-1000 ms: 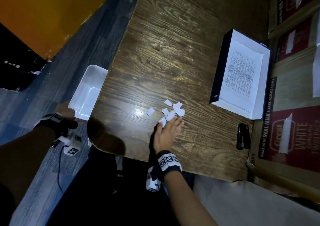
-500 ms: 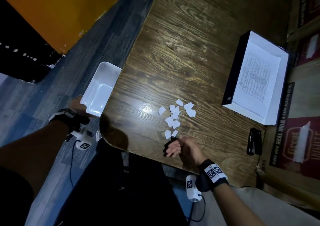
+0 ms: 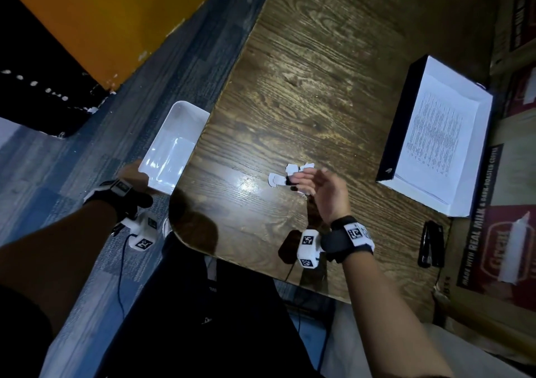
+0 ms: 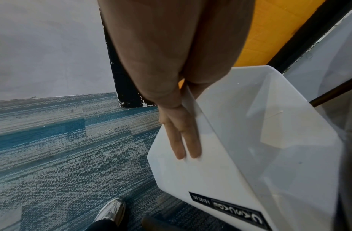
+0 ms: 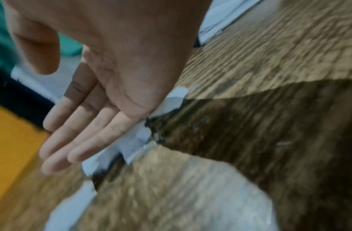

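Several torn white paper scraps (image 3: 278, 179) lie bunched near the middle of the wooden table (image 3: 319, 87). My right hand (image 3: 301, 179) stands on its edge right behind them, fingers straight and together, its little-finger side against the scraps (image 5: 135, 143); some scraps are hidden under it. The right hand (image 5: 76, 137) holds nothing. My left hand (image 3: 133, 174) holds a white plastic bin (image 3: 174, 145) just off the table's left edge, open side up. In the left wrist view its fingers (image 4: 183, 140) lie along the outside of the bin (image 4: 269, 140) with the rim pinched.
A shallow dark-sided box (image 3: 400, 122) with a printed sheet sits at the table's right. A black stapler (image 3: 432, 244) lies near the front right corner. Cardboard cartons (image 3: 507, 232) line the right side. Blue carpet (image 3: 72, 151) and an orange panel (image 3: 101, 15) are left.
My right hand drew back toward the near edge, then went out again to the right of the scraps, now edge-on with straight fingers. The scraps are bunched closer. The left hand still holds the bin.
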`<control>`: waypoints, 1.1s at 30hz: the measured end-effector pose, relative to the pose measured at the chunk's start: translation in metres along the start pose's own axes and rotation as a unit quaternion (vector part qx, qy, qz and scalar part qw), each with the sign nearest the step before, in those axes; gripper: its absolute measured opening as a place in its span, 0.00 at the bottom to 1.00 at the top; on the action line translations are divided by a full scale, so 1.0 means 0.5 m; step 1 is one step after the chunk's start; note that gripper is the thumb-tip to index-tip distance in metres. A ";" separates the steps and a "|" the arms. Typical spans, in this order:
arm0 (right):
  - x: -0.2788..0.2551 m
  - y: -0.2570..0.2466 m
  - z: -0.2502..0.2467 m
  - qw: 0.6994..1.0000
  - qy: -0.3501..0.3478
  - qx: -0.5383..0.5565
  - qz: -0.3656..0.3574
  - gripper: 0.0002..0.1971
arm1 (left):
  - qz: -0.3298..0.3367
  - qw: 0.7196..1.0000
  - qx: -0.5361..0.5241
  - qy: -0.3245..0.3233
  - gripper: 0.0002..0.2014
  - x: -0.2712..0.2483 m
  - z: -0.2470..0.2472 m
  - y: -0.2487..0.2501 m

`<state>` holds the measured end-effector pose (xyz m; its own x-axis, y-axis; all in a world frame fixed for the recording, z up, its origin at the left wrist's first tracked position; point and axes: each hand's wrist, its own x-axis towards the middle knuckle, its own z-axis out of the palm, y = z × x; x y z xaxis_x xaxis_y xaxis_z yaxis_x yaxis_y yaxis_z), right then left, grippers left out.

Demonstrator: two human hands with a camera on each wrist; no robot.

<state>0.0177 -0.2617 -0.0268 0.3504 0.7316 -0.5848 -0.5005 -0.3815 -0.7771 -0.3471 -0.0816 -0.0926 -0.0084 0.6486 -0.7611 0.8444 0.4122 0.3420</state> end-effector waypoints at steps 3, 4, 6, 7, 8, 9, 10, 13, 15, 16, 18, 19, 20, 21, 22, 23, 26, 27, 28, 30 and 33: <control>-0.047 -0.005 -0.067 0.979 0.141 -0.045 -0.140 0.18 | 0.004 1.000 -0.017 -0.007 0.23 0.010 0.001 -0.001; -0.059 -0.003 -0.087 0.962 0.199 -0.099 -0.157 0.18 | 0.003 1.000 -0.019 -0.006 0.22 0.009 0.000 0.000; -0.060 0.018 -0.118 0.914 0.272 -0.273 -0.125 0.21 | -0.004 1.000 -0.023 0.001 0.21 0.007 0.000 0.003; -0.053 0.033 -0.123 0.877 0.280 -0.381 -0.087 0.25 | -0.009 1.000 -0.026 0.003 0.21 0.005 -0.001 0.007; -0.043 0.049 -0.120 0.834 0.279 -0.474 -0.051 0.29 | -0.010 1.000 -0.028 0.002 0.21 0.005 0.001 0.008; -0.032 0.062 -0.107 0.794 0.279 -0.540 -0.023 0.32 | -0.014 0.999 -0.034 -0.001 0.21 0.000 0.002 0.012; -0.024 0.072 -0.084 0.769 0.283 -0.574 -0.003 0.34 | -0.015 0.999 -0.047 -0.003 0.21 -0.003 0.004 0.016; -0.015 0.092 0.014 0.763 0.259 -0.592 0.003 0.37 | -0.013 0.998 -0.063 0.013 0.20 -0.012 0.007 0.026; -0.021 0.109 0.086 0.766 0.199 -0.611 -0.031 0.38 | -0.004 0.999 -0.052 0.014 0.21 -0.013 0.006 0.028; -0.025 0.118 0.119 0.766 0.170 -0.618 -0.046 0.37 | -0.008 0.998 -0.060 0.009 0.21 -0.015 0.006 0.029; -0.033 0.130 0.169 0.782 0.127 -0.607 -0.060 0.37 | -0.013 0.996 -0.083 0.001 0.20 -0.022 0.005 0.034; -0.035 0.130 0.180 0.795 0.109 -0.594 -0.062 0.36 | -0.019 0.996 -0.090 0.005 0.20 -0.026 0.007 0.039; -0.035 0.122 0.181 0.810 0.098 -0.574 -0.068 0.35 | -0.015 0.995 -0.101 0.012 0.21 -0.030 0.007 0.043; -0.031 0.108 0.171 0.824 0.099 -0.553 -0.080 0.35 | -0.011 0.993 -0.118 0.012 0.22 -0.031 0.008 0.045; -0.023 0.089 0.151 0.830 0.114 -0.537 -0.095 0.34 | -0.011 0.990 -0.137 0.009 0.23 -0.032 0.007 0.047; -0.011 0.065 0.124 0.829 0.140 -0.530 -0.107 0.33 | -0.019 0.988 -0.155 0.003 0.23 -0.029 0.007 0.046; 0.046 -0.015 0.013 0.808 0.234 -0.531 -0.104 0.33 | -0.019 0.994 -0.102 0.022 0.21 -0.016 0.005 0.042; 0.065 -0.041 -0.026 0.802 0.261 -0.530 -0.088 0.33 | -0.014 0.996 -0.088 0.022 0.20 -0.007 0.006 0.036; 0.081 -0.063 -0.058 0.798 0.279 -0.531 -0.066 0.33 | -0.012 0.996 -0.088 0.023 0.20 -0.002 0.007 0.034; 0.102 -0.080 -0.092 0.792 0.292 -0.536 -0.020 0.33 | -0.024 0.995 -0.095 0.026 0.22 0.005 0.009 0.026; 0.099 -0.040 -0.038 0.778 0.276 -0.564 -0.011 0.35 | -0.040 0.994 -0.101 0.024 0.26 0.015 0.014 0.016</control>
<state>0.0600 -0.2284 -0.0446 0.7921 0.5087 -0.3375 0.4143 -0.8540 -0.3148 -0.3368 -0.0779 -0.0996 -0.1007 0.6356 -0.7654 0.7158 0.5806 0.3880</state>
